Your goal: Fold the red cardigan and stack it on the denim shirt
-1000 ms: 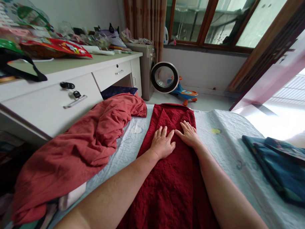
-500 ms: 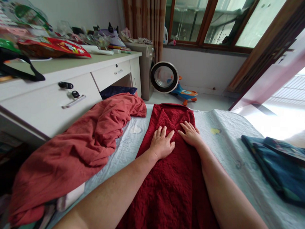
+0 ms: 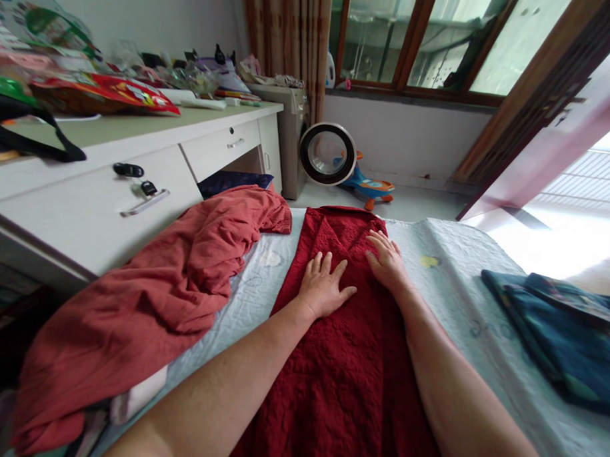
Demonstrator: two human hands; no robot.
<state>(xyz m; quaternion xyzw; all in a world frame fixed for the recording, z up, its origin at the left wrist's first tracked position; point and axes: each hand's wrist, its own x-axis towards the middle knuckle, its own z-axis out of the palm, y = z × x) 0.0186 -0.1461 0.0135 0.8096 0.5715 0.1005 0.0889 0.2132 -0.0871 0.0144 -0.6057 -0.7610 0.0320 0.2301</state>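
Note:
A long dark red quilted cloth (image 3: 340,363) lies folded lengthwise down the middle of the bed (image 3: 448,280). My left hand (image 3: 324,286) rests flat on it, fingers spread, near its left edge. My right hand (image 3: 386,259) lies flat a little farther up, close to the cloth's right edge, fingers stretched out. Neither hand holds anything. A folded flap of the cloth runs diagonally near its far end, just beyond my fingers.
A crumpled rust-red sheet (image 3: 157,283) is heaped on the bed's left side against a white desk (image 3: 137,156) cluttered with packets. Folded dark blue fabric (image 3: 556,330) lies at the right. On the floor beyond stand a round fan (image 3: 328,154) and a toy car (image 3: 369,187).
My right hand has slid up and to the right across the red cloth, away from my left hand. The left hand stays almost where it was.

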